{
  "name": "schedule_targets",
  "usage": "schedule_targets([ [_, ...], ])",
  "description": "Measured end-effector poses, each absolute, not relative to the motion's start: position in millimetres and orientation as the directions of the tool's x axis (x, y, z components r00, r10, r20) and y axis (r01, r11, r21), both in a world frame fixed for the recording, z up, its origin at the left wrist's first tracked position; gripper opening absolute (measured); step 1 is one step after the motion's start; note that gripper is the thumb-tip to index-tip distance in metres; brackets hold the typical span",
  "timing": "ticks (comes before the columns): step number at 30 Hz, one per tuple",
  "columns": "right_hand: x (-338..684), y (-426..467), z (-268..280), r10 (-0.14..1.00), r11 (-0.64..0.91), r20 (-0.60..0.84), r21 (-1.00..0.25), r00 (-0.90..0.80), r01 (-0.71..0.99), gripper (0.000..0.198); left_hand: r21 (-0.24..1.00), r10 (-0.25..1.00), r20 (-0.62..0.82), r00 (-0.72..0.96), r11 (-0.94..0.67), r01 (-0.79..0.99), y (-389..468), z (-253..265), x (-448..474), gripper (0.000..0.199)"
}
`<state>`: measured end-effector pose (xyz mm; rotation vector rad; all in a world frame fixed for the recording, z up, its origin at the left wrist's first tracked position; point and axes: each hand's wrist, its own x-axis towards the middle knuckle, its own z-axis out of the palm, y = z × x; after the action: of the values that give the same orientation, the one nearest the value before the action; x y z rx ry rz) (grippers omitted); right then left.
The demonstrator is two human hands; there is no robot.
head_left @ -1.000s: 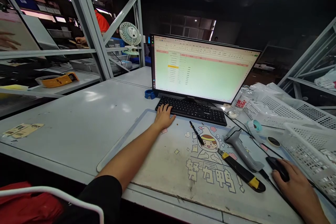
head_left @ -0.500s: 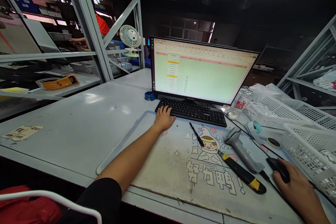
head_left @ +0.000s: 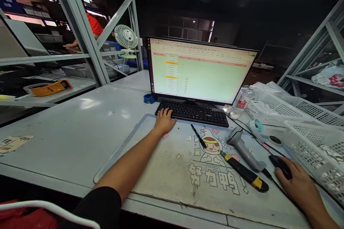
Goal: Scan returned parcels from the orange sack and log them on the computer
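My left hand [head_left: 164,121] lies with its fingers stretched out over the left end of a black keyboard [head_left: 196,113], palm at the keyboard's front edge. Over at the right, my right hand [head_left: 298,182] is wrapped round a black computer mouse [head_left: 280,166] on the printed desk mat [head_left: 166,171]. Behind the keyboard stands a monitor [head_left: 199,71] lit with a spreadsheet. Between my hands lie a black pen [head_left: 198,136], a yellow-and-black utility knife [head_left: 245,172] and a grey barcode scanner [head_left: 245,150].
White perforated baskets [head_left: 309,139] line the right side, near a plastic bottle [head_left: 243,98] and tape rolls [head_left: 255,126]. A blue tape roll [head_left: 149,98] sits left of the keyboard. Metal shelving [head_left: 88,43] rises at the left, with a small fan [head_left: 125,37] and a person in red [head_left: 94,25] beyond.
The view has turned a little to the right, so everything appears shifted left. Both hands keep their places on the keyboard and the mouse.
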<state>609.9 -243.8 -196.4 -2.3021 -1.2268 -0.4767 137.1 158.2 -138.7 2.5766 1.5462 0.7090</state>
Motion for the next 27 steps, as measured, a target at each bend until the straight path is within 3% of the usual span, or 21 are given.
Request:
schedule_targets([
  [6, 625.0, -238.7, -209.9, 0.694, -0.352, 0.561, -0.282, 0.450, 0.893, 0.070, 0.246, 0.846, 0.366, 0.388, -0.490, 0.836, 156.0, -137.3, 136.0, 0.064],
  [18, 587.0, -238.6, -181.8, 0.628, -0.428, 0.640, -0.193, 0.444, 0.883, 0.051, 0.226, 0.836, 0.377, 0.398, -0.500, 0.836, 161.1, -137.2, 138.0, 0.068],
  [27, 584.9, -240.6, -183.8, 0.630, -0.492, 0.599, -0.182, 0.493, 0.851, 0.043, 0.197, 0.826, 0.400, 0.397, -0.501, 0.843, 171.3, -145.5, 137.6, 0.073],
])
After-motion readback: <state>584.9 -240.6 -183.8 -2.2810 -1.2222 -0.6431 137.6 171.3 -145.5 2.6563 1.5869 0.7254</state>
